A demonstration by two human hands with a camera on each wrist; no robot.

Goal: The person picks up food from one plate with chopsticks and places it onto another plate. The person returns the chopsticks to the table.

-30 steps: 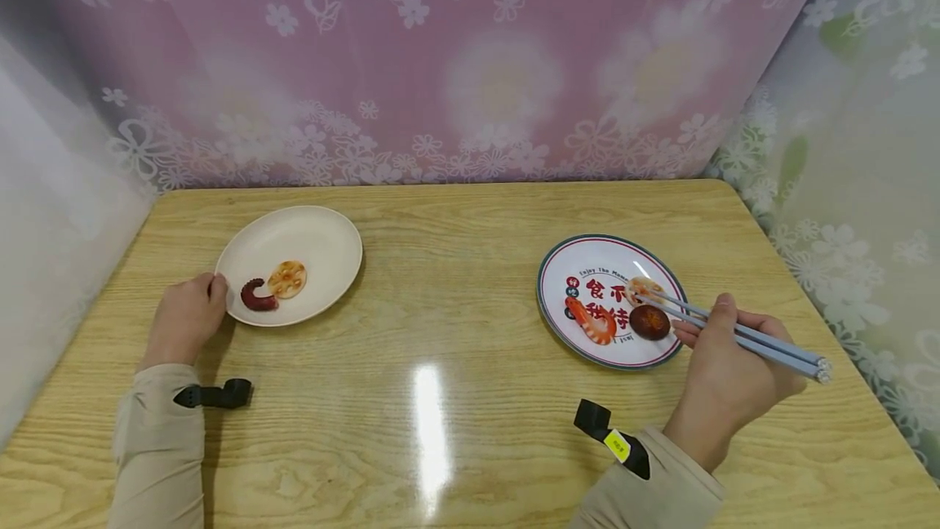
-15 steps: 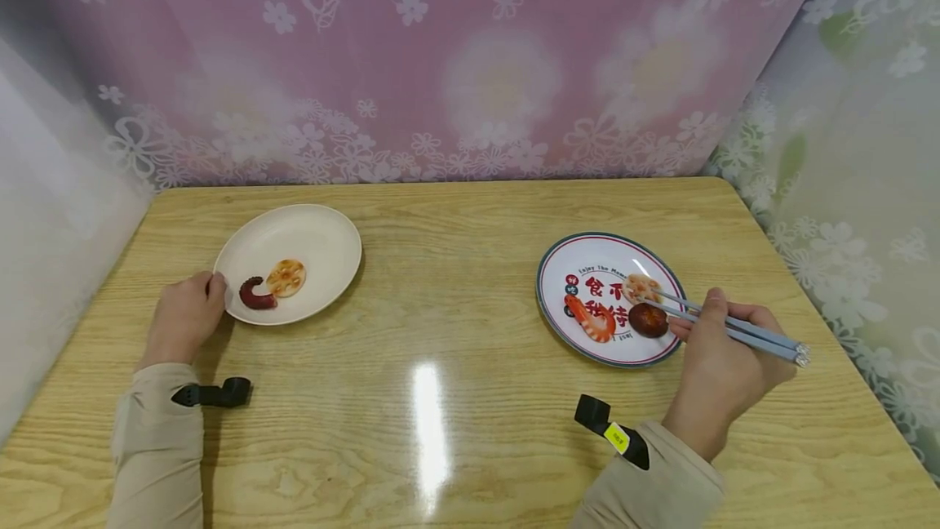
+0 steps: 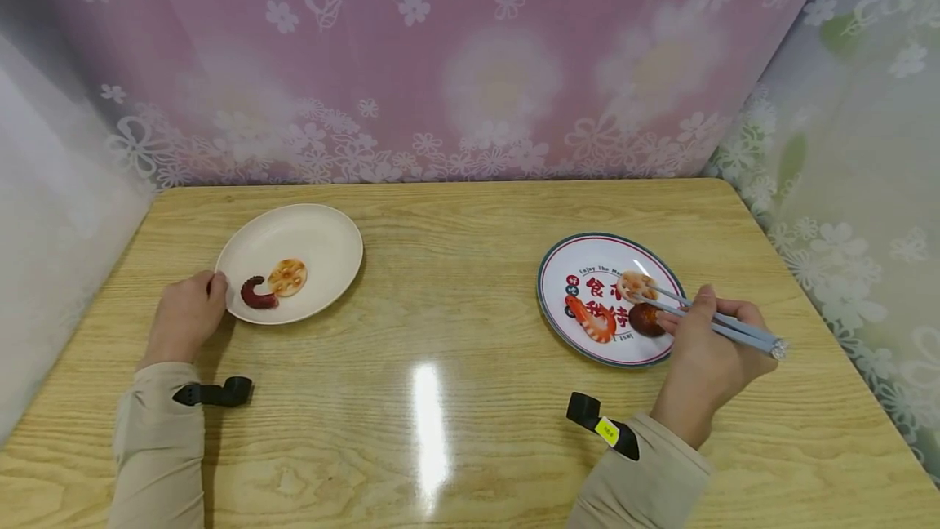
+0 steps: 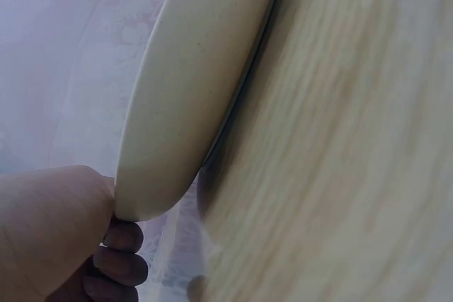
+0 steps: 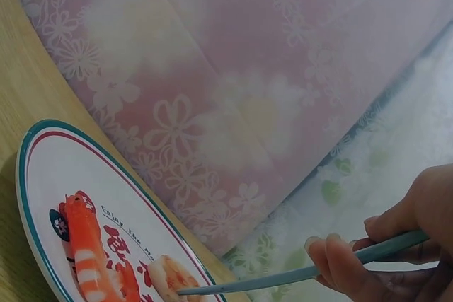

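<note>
My left hand (image 3: 184, 313) pinches the near-left rim of a cream plate (image 3: 316, 243), thumb at the edge, fingers below it in the left wrist view. On this plate lie a dark red octopus tentacle (image 3: 257, 296) and a browned lotus root slice (image 3: 287, 277). My right hand (image 3: 708, 370) holds light blue chopsticks (image 3: 740, 331). Their tips meet a paler lotus root slice (image 3: 630, 284) over a white plate (image 3: 580, 255) with red lettering and a green rim. A shrimp (image 3: 596, 323) and a brown mushroom cap (image 3: 643, 319) also lie there, the cap partly behind the chopsticks.
The wooden table (image 3: 448, 268) stretches between the two plates, with a bright light reflection (image 3: 429, 431) near its front. A pink floral curtain (image 3: 470, 64) hangs behind it, and a pale floral curtain (image 3: 874, 227) lines the right side.
My right hand has moved left with the chopsticks, and the paler lotus root slice has shifted slightly left. My left hand and the cream plate stay in place.
</note>
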